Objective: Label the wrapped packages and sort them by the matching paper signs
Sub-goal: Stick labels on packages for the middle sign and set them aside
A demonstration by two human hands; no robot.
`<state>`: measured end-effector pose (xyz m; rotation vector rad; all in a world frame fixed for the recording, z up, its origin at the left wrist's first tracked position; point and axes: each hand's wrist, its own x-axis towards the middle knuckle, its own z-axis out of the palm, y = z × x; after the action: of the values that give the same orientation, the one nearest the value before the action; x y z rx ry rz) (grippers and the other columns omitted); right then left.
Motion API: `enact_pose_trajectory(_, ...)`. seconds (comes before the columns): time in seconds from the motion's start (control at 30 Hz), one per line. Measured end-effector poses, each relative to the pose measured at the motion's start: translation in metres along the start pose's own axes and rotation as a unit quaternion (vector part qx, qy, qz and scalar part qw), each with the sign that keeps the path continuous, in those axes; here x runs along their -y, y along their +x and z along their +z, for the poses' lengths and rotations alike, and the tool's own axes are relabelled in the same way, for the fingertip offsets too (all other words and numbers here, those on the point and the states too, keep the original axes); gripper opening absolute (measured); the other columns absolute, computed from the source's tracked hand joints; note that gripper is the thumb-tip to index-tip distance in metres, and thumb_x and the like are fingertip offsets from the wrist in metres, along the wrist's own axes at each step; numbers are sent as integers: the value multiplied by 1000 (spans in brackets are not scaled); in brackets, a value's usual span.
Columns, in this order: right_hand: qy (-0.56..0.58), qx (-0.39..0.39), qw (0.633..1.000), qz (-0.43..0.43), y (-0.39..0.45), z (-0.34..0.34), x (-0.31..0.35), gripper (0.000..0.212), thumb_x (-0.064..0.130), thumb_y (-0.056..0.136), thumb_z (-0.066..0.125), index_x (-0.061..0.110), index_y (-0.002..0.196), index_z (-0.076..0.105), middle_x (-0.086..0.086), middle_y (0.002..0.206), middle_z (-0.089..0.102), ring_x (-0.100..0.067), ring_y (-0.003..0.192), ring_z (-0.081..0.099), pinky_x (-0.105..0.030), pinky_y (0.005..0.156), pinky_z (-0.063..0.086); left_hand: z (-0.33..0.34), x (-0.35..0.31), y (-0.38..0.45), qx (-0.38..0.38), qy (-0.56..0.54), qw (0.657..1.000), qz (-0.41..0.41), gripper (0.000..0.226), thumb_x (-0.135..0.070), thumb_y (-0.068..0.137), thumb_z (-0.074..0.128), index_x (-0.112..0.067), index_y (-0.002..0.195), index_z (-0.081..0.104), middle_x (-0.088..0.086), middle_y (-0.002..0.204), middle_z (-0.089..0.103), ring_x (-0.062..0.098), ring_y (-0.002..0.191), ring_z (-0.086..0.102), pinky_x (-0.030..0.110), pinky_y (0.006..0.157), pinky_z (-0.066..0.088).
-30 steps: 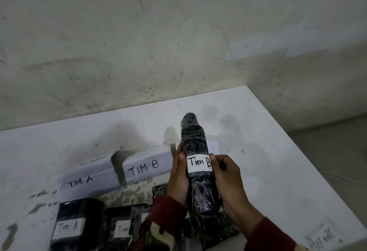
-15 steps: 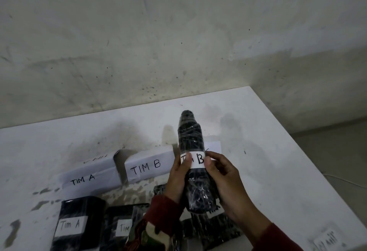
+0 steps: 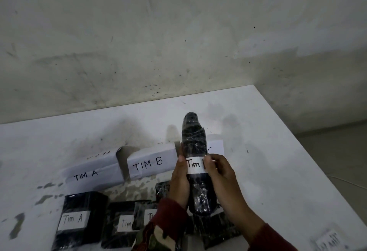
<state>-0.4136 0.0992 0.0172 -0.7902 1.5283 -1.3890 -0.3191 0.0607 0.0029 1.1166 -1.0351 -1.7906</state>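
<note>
You hold a long black wrapped package (image 3: 195, 163) upright above the white table (image 3: 268, 151), just right of the folded "TIM B" sign (image 3: 152, 164) — take that sign as your landmark. Your left hand (image 3: 178, 183) curls round the package's left side, thumb tip at the left edge of the white label (image 3: 195, 166). Your right hand (image 3: 222, 179) wraps the right side, and its fingertips (image 3: 208, 161) press over the label's right end, so only "Tim" and the start of the next letter can be read. The package's foot hangs over more black wrapped bundles (image 3: 214, 231) lying nearer to you than the sign.

Left of the landmark stands the "TIM A" sign (image 3: 93, 175), touching it at the corner. Right of it, behind the held package, a third paper sign (image 3: 216, 147) peeks out — the letter on it may be a C, but most is hidden. Nearer to you and left of the landmark sits a black box labelled "Tim A" (image 3: 79, 219), and beside that two flatter black packages (image 3: 127, 223) with labels partly covered by your left sleeve (image 3: 170, 217). A small slip of paper (image 3: 327, 240) lies far right at the table's near corner, its writing too blurred to read.
</note>
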Motion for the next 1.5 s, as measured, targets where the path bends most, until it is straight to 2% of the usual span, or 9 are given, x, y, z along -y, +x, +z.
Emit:
enact_pose_trajectory(0.13,-51,-14,998,-46,-1,2,1,13,40,89,46,28,90,52,8,79,65,8,68,62,-5,56,45,8,-6,-3,18,64,997,44,66,-46,76,49,-36,139,32,0,127,57,11,109,60,25,89,53)
enact_pose_trajectory(0.27,-62,-17,996,-62,-3,4,0,15,34,94,38,26,84,47,6,74,62,9,63,59,-5,54,43,8,-3,-1,-10,115,991,67,50,-41,91,37,-37,140,31,-3,139,48,10,122,50,34,107,39)
enact_pose_trajectory(0.47,-63,-32,996,-54,0,-1,-7,15,33,95,38,25,85,47,5,74,62,8,63,60,-8,54,45,2,-1,1,44,115,991,46,51,-53,76,42,-57,124,25,-19,131,46,-12,109,50,9,90,44)
enact_pose_trajectory(0.57,-60,-33,997,-42,3,-3,-7,17,35,95,37,25,86,47,6,77,64,6,66,62,-9,56,46,-8,-7,6,126,168,977,49,90,-38,68,66,-41,141,13,-24,123,52,-13,104,56,6,81,45)
enact_pose_trajectory(0.77,-91,-31,994,-51,3,-5,-6,14,36,95,37,28,86,44,6,79,61,-3,74,62,-23,64,48,-15,-13,10,130,164,977,38,73,-21,79,63,-22,143,28,-29,101,66,-9,96,62,7,74,47)
enact_pose_trajectory(1.07,-104,-31,992,-66,-1,-4,-12,12,30,95,40,26,84,43,5,77,58,7,65,57,-19,62,47,-12,-2,1,75,102,992,6,45,-21,94,44,-25,138,38,-22,102,69,-3,95,64,7,71,48)
enact_pose_trajectory(1.23,-96,6,993,-64,-5,-1,-12,7,30,94,41,26,90,46,7,83,60,5,70,59,-6,59,44,-14,-1,-6,23,95,995,12,42,-32,94,41,-31,136,42,3,130,58,17,117,56,38,102,44)
enact_pose_trajectory(1.37,-115,43,989,-78,-12,11,-17,9,27,94,44,21,99,48,12,89,60,14,77,57,-2,64,42,-19,-5,-14,-38,94,994,40,43,-38,82,56,-30,124,56,-3,114,68,11,102,65,23,85,53)
enact_pose_trajectory(1.5,-102,55,991,-70,-17,27,-25,5,23,93,46,26,89,47,9,84,60,14,73,57,-5,63,44,-36,-5,-25,-78,103,991,19,48,-48,81,47,-20,118,62,2,101,72,14,92,67,30,82,53)
